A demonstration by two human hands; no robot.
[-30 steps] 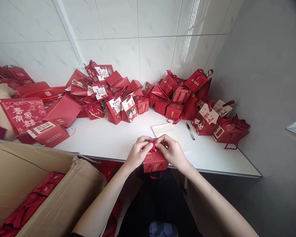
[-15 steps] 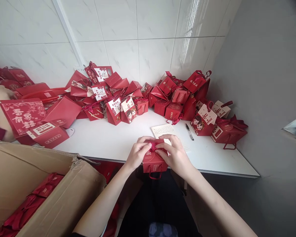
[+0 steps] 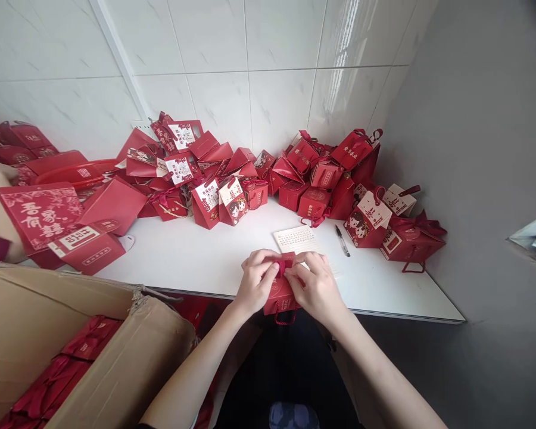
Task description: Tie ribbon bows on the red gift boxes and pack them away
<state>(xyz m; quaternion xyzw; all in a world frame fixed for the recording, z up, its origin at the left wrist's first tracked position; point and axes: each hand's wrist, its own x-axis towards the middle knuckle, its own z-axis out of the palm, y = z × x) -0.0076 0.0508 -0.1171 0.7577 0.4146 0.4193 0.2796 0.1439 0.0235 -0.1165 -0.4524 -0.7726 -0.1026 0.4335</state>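
A small red gift box [image 3: 280,293] with a rope handle sits at the front edge of the white table, its handle hanging over the edge. Across its top runs a dark red ribbon [image 3: 281,267]. My left hand [image 3: 258,279] pinches the ribbon from the left, thumb against fingers. From the other side my right hand [image 3: 311,277] pinches it too, fingertips close to those of the left. The fingers hide part of the ribbon and of the box top. Just behind the hands lies a printed notepad [image 3: 297,239].
Several red and cream gift boxes [image 3: 236,202] are heaped along the tiled wall. A black pen [image 3: 342,241] lies right of the notepad. At front left stands an open cardboard carton [image 3: 161,333] with red boxes inside. Another person's arm [image 3: 0,208] reaches in at far left.
Both my hands have shifted slightly around the ribbon, the right one's fingers now closing in a tighter pinch. The view has tilted a little. The other person's arm has moved slightly.
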